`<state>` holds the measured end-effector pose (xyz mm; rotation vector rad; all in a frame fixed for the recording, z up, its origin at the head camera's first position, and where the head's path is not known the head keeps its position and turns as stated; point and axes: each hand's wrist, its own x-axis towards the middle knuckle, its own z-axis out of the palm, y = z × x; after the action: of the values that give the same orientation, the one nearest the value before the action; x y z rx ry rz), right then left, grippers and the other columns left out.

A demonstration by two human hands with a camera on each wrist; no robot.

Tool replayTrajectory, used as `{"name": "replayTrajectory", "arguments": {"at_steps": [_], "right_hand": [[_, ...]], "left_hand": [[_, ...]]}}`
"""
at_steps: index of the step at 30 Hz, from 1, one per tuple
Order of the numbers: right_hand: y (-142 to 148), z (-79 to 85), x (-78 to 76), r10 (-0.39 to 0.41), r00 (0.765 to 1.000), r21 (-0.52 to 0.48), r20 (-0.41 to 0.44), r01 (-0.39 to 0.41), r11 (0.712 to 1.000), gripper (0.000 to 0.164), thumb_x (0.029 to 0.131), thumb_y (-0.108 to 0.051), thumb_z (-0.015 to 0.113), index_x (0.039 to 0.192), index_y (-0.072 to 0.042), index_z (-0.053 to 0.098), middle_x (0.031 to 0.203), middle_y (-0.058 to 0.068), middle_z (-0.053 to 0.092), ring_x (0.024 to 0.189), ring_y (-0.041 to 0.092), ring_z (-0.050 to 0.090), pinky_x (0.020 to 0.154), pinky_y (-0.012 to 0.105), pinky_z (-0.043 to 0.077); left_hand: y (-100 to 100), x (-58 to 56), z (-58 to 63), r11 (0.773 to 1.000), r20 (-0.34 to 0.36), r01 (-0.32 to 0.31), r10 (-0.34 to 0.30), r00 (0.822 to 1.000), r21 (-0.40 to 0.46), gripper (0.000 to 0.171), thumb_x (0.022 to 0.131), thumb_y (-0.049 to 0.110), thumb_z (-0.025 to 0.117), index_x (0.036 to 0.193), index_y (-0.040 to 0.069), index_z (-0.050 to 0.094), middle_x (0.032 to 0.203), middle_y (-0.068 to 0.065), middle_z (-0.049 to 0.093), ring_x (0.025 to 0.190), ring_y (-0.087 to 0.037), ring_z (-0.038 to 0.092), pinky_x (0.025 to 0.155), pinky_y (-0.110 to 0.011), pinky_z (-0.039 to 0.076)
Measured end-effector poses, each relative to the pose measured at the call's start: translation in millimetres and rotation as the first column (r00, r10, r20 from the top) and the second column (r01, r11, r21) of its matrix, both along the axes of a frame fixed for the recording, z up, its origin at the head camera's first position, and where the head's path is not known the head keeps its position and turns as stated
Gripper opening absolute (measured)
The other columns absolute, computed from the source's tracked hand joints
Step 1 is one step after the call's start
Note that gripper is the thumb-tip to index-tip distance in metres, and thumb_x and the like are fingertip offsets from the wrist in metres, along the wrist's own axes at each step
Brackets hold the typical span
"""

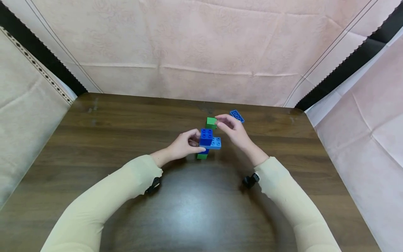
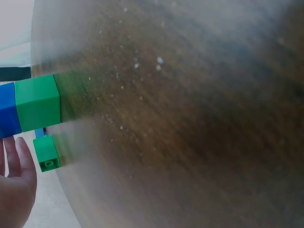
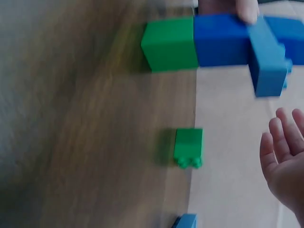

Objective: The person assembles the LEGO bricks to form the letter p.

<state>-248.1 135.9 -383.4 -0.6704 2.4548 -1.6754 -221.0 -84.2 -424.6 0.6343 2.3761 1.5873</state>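
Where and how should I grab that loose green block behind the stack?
Probably from above with the right hand, pinching its near and far walls: the loose green block lies on its side, studs facing right, hollow underside facing left.

left arm [image 1: 110,196]: stretched out front, slanting inward | left grip [image 1: 185,144]: pinching, thumb on the near side | right arm [image 1: 297,197]: stretched out, slanting inward | right grip [image 1: 233,128]: farther out than the left, fingers loose, a little bent
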Motion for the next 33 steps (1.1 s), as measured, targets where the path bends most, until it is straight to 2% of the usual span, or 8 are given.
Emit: {"name": "replayTrajectory", "arguments": {"at_steps": [3, 6, 13, 21, 25, 33], "right_hand": [[4, -5.8, -12.1, -0.063, 0.998, 0.022, 0.032, 0.062, 0.998, 0.036, 0.095, -0.022, 0.054, 0.125, -0.002, 0.052, 0.119, 0.02, 0.056, 0.109, 0.029, 0.053, 0.092, 0.025, 0.046], [5, -13.9, -23.3, -0.106, 0.993, 0.057, 0.058, 0.103, 0.993, 0.039, 0.092, -0.023, 0.059, 0.126, -0.004, 0.052, 0.122, 0.017, 0.056, 0.11, 0.026, 0.052, 0.095, 0.031, 0.046], [5, -35.7, -44.1, -0.144, 0.983, 0.12, 0.117, 0.13, 0.984, 0.053, 0.087, -0.021, 0.066, 0.134, -0.008, 0.044, 0.135, 0.016, 0.047, 0.121, 0.029, 0.045, 0.102, 0.046, 0.041], [1, -46.8, -58.0, -0.187, 0.971, 0.202, 0.152, 0.155, 0.967, 0.063, 0.083, -0.023, 0.071, 0.138, -0.011, 0.041, 0.14, 0.013, 0.044, 0.125, 0.03, 0.043, 0.104, 0.048, 0.039], [-1, -50.2, -63.6, -0.183, 0.974, 0.24, 0.137, 0.146, 0.96, 0.064, 0.083, -0.022, 0.071, 0.139, -0.012, 0.041, 0.141, 0.012, 0.044, 0.124, 0.029, 0.043, 0.103, 0.047, 0.039], [-6, -53.3, -68.7, -0.18, 0.972, 0.252, 0.148, 0.139, 0.958, 0.061, 0.084, -0.02, 0.07, 0.137, -0.012, 0.043, 0.14, 0.011, 0.046, 0.121, 0.029, 0.044, 0.103, 0.045, 0.04]], "left_hand": [[0, 0.5, 0.0, 1.0, 0.003, -0.003, 0.003, 1.0, -0.003, 0.03, 0.082, 0.014, 0.072, 0.101, 0.006, 0.05, 0.106, -0.014, 0.06, 0.095, -0.024, 0.059, 0.088, -0.037, 0.053], [0, 1.0, 0.0, 1.0, 0.007, 0.0, 0.0, 1.0, -0.008, 0.031, 0.082, 0.014, 0.072, 0.102, 0.007, 0.05, 0.107, -0.013, 0.06, 0.096, -0.024, 0.059, 0.089, -0.037, 0.052], [-1, 1.6, -0.7, 1.0, 0.013, -0.001, 0.001, 1.0, -0.012, 0.031, 0.082, 0.015, 0.072, 0.102, 0.007, 0.05, 0.107, -0.013, 0.06, 0.096, -0.024, 0.058, 0.089, -0.037, 0.052], [-1, 0.5, -1.7, 1.0, 0.011, 0.009, -0.009, 1.0, -0.004, 0.03, 0.083, 0.015, 0.071, 0.102, 0.007, 0.05, 0.106, -0.013, 0.059, 0.096, -0.024, 0.058, 0.089, -0.037, 0.052], [-2, 0.7, -0.1, 1.0, 0.018, 0.006, -0.006, 1.0, -0.009, 0.03, 0.082, 0.015, 0.072, 0.101, 0.007, 0.05, 0.106, -0.013, 0.059, 0.096, -0.024, 0.058, 0.089, -0.037, 0.052], [-1, 1.0, 3.1, 1.0, 0.025, 0.004, -0.003, 1.0, -0.019, 0.031, 0.082, 0.016, 0.072, 0.102, 0.008, 0.05, 0.107, -0.013, 0.059, 0.098, -0.024, 0.058, 0.089, -0.037, 0.052]]}}
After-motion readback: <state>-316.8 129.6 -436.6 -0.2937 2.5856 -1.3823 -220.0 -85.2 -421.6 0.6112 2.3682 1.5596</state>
